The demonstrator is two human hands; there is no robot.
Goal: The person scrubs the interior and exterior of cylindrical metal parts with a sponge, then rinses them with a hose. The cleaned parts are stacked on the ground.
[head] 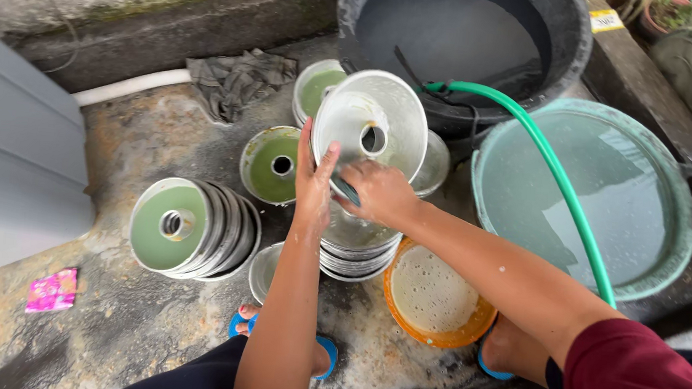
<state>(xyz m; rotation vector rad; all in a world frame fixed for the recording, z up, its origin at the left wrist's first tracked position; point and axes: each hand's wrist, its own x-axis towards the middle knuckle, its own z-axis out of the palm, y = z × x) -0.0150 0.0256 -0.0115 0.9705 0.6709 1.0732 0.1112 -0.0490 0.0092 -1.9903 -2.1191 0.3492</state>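
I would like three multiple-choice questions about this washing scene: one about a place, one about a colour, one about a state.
1. Where does the green hose lead?
A. into the teal basin
B. into the orange bowl
C. onto the grey cloth

2. What colour is the bowl of soapy water?
A. blue
B. orange
C. white

3. How is the metal ring mould in the hands?
A. lying flat on the stack
B. floating in water
C. lifted and tilted

Answers: 1 A, it runs over the teal basin; 2 B, its rim is orange; 3 C, left hand and right hand hold it above the stack.
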